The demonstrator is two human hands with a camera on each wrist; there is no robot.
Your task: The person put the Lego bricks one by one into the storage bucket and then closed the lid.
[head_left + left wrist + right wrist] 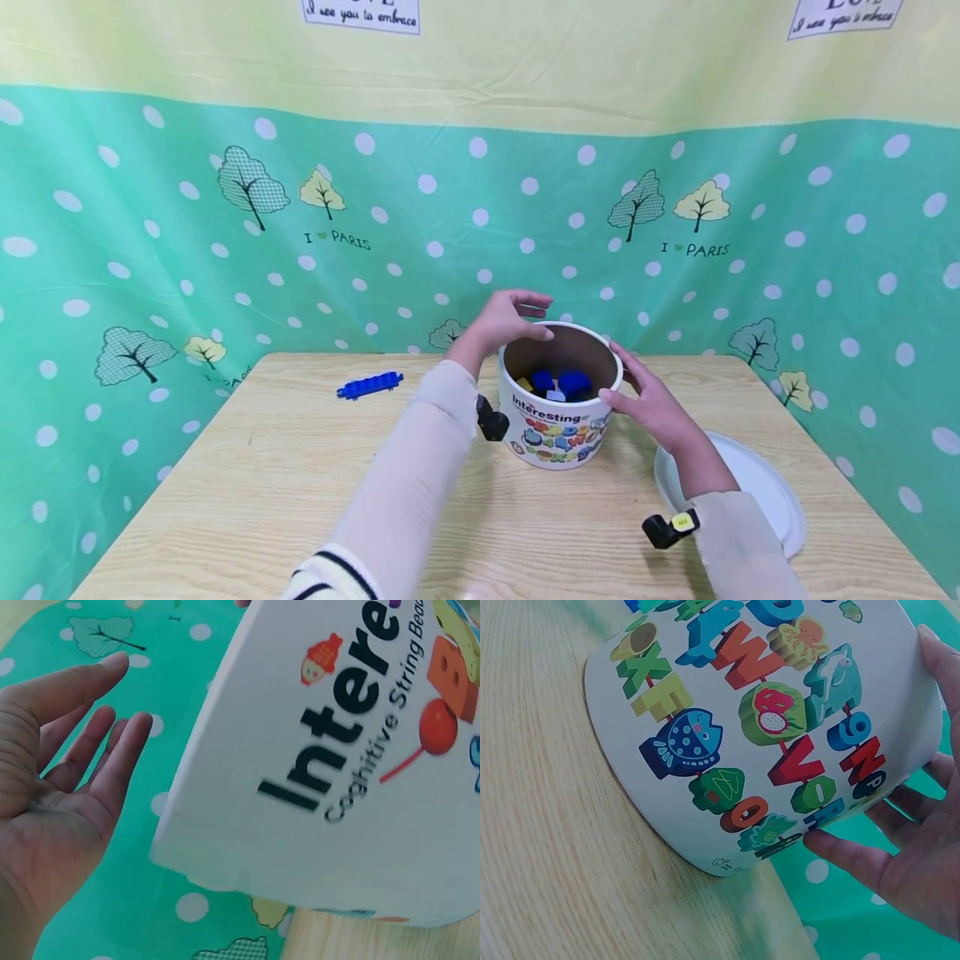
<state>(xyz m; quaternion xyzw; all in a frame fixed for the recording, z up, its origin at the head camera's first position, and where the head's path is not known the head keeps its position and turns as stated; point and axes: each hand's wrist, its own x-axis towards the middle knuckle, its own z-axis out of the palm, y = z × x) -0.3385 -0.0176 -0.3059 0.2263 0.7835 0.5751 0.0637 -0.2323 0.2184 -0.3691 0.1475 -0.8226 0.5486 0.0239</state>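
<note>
A white bucket (551, 433) with colourful printed letters and animals stands on the table without its lid. Inside it lie blue pieces (574, 383), a yellow piece and a pale one. Along the bucket's right side my right hand (656, 408) holds it, thumb at the front and fingers farther round; the right wrist view shows the thumb and a fingertip against the wall. My left hand (506, 321) hovers by the upper left rim with loosely bent fingers. Seen from the left wrist, this hand (67, 772) is apart from the bucket and holds nothing.
A blue strip of joined studded pieces (370, 385) lies on the wooden table (262, 483), left of the bucket. The round white lid (765, 492) rests at the right, partly under my right forearm. A green dotted curtain (480, 217) hangs behind the table.
</note>
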